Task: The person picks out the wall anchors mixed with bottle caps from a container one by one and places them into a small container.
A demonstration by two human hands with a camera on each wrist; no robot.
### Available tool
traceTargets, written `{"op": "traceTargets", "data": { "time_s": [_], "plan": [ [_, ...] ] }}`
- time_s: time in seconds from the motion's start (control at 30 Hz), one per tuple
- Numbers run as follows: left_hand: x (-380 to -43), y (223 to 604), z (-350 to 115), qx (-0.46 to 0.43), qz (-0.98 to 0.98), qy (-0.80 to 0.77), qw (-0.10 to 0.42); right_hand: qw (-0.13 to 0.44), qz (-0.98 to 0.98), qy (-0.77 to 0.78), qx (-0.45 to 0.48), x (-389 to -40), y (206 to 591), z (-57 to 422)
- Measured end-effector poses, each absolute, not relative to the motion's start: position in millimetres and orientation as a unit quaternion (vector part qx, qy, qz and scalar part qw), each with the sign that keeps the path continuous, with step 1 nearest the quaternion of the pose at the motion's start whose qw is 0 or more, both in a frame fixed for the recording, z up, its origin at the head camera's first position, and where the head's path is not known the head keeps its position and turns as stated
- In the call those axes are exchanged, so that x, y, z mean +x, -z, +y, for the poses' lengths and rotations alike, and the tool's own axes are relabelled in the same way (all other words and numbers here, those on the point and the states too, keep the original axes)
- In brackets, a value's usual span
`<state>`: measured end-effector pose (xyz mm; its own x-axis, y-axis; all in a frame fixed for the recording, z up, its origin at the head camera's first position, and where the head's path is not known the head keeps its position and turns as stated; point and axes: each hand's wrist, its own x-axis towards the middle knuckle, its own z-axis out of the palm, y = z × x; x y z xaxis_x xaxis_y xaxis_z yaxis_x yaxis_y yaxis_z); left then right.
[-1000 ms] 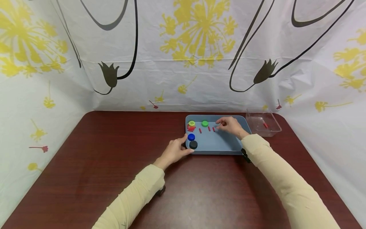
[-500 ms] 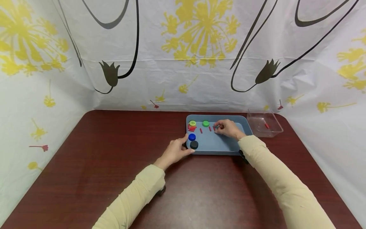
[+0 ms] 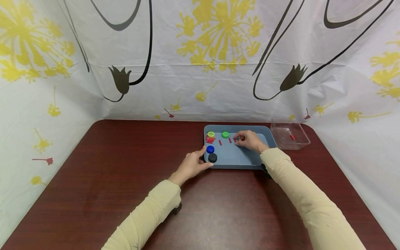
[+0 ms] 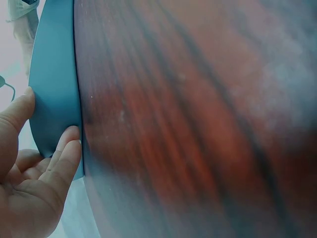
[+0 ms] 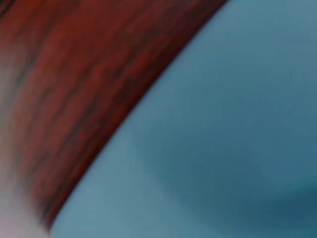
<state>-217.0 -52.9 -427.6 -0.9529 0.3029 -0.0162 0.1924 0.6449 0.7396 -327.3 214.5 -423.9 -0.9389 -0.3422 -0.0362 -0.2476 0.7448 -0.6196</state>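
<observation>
A blue-grey tray [image 3: 242, 156] lies toward the back right in the head view. My left hand [image 3: 189, 165] holds its near left corner, thumb at the front wall and fingers round the side. Inside the tray, my right hand [image 3: 250, 140] pinches a small red stick [image 3: 235, 139], partly covered by the fingertips. Two loose sticks lie left of it, one a red stick [image 3: 220, 142]; several more form a red pile [image 3: 210, 140]. Round caps sit around them: yellow cap [image 3: 211, 134], green cap [image 3: 225, 134], blue cap [image 3: 210, 149], black cap [image 3: 213, 157].
A clear plastic box [image 3: 285, 146] stands right of the tray with a red piece [image 3: 292, 137] inside. Both rest on a dark reddish table [image 3: 134, 156], near its back edge. A patterned cloth [image 3: 156, 90] rises behind and at the sides. The right wrist view shows blurred tray and table.
My right hand has moved slightly left and down, its fingertips closing on the rightmost loose red stick. My left hand stays at the tray corner.
</observation>
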Motion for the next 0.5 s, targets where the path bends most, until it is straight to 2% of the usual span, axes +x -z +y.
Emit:
{"op": "traceTargets", "data": {
  "time_s": [0.5],
  "plan": [
    [-216.9,429.6,-52.3,0.138,0.902,-0.403,0.069,0.064,0.932,0.322,-0.154,-327.9,427.0,215.5]
  ]
}}
